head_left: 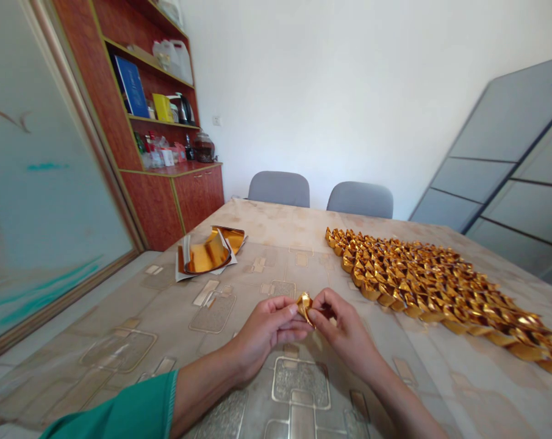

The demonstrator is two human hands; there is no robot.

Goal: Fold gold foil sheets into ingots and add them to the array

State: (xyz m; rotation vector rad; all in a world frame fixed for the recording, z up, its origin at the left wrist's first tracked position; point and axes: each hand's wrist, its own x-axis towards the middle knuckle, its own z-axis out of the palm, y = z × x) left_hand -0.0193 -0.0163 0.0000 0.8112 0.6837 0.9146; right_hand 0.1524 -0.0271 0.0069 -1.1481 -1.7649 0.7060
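A small piece of gold foil paper (304, 303), partly folded, is pinched between both hands just above the table. My left hand (263, 331) grips its left side with thumb and fingers. From the right, my right hand (342, 329) holds the other side. A large patch of several finished gold paper folds (435, 286) lies in rows on the table to the right of my hands. A stack of flat gold foil sheets (208, 253) sits to the far left, curling upward.
The table (133, 341) has a beige patterned cover. Two grey chairs (279, 188) stand at its far side. A red-brown shelf cabinet (166, 146) with bottles and a kettle stands at left; grey panels (508, 158) lean on the right wall.
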